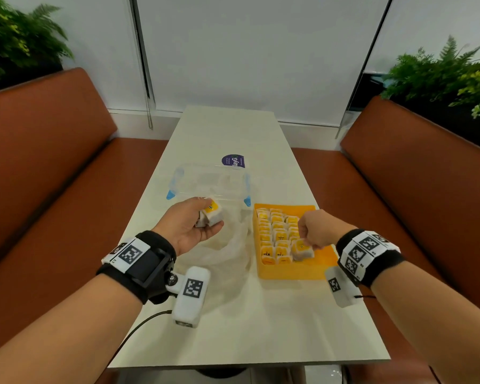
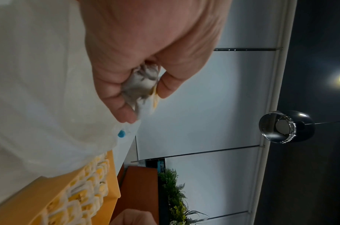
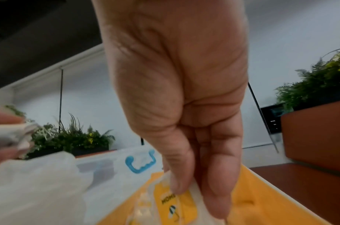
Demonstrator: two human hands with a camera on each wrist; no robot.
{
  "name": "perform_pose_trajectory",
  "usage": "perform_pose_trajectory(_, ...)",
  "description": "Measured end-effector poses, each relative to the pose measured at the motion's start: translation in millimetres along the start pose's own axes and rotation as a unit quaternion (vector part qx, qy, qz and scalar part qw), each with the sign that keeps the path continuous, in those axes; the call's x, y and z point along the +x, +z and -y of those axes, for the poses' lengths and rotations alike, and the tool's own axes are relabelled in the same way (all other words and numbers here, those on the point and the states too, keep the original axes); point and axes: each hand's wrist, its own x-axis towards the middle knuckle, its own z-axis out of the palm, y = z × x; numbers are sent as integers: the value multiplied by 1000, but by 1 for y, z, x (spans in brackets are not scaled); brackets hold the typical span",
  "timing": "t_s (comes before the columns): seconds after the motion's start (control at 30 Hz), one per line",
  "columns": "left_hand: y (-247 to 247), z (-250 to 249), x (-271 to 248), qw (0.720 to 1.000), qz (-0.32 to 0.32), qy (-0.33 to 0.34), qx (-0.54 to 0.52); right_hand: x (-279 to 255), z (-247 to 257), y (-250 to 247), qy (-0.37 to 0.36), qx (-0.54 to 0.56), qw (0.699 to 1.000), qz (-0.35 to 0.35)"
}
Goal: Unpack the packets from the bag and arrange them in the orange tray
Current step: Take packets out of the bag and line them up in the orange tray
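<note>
The orange tray (image 1: 326,268) sits on the table's right side, with rows of yellow-and-white packets (image 1: 277,234) standing in it. My right hand (image 1: 315,235) pinches one yellow-labelled packet (image 1: 302,250) just over the tray's near right part; in the right wrist view the fingertips (image 3: 177,185) press its label (image 3: 175,207). My left hand (image 1: 190,224) hovers palm-up over the crumpled clear plastic bag (image 1: 227,245) and holds a small bunch of packets (image 1: 209,216), seen pinched between thumb and fingers (image 2: 142,85) in the left wrist view.
A clear plastic box with blue clips (image 1: 209,182) stands behind the bag, a purple sticker (image 1: 233,161) beyond it. Orange bench seats (image 1: 53,173) flank the table on both sides. Plants stand behind both benches. The near table edge (image 1: 247,361) lies below my wrists.
</note>
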Motion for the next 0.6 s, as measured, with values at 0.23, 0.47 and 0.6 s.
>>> perform_pose_trajectory(0.23,2,4,3,999,26,20,38,20,-3,28,14,-36,999,23)
perform_pose_trajectory(0.47,0,5,7,998,36,36,37,29,-8,41,8,-68,998,-1)
perform_pose_trajectory(0.6,1,5,9,998,36,38,31,29,-8,40,14,-101,995,3)
